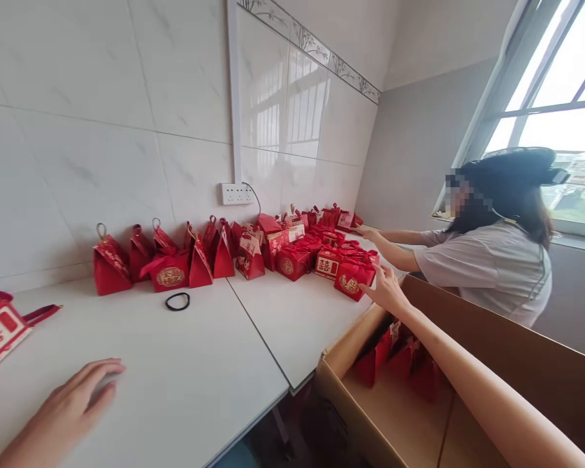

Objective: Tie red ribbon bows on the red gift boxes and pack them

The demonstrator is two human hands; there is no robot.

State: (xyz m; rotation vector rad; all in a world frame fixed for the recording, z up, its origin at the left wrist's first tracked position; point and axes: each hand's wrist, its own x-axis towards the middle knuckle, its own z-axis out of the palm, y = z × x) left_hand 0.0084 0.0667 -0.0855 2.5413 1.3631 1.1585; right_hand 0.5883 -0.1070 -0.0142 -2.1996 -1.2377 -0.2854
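Gift box (350, 284), red with a round gold emblem, sits on the white bench (175, 377) at the near right end of a crowded cluster. The right hand (390, 292) is at its right side, thumb and fingers apart; whether that grip has closed on the box I cannot tell. Just behind and to the left of it stands a double-happiness box (327, 261), with a gold-and-red character on a pale panel, and further left another red box (293, 263) with a round emblem. More red packages are packed together behind these, toward the corner. Along the tiled wall (88, 175) to the left runs a row of upright triangular bags (112, 266) with loop handles, one ribboned box (170, 272) standing among them. A black loop (178, 309) lies flat in front of that box. The left hand (73, 406) is over the near left part of the bench, its grip released, fingers loosely bent; a white-and-red box (0, 335) lies beyond it at the left edge of view. Beside the bench on the right, below the right forearm, an open carton (492, 338) holds several red bags (370, 361). Past it, a co-worker (487, 260) in a pale shirt reaches to the cluster's far end, near the window (556, 136). A socket strip (236, 194) is mounted on the wall.
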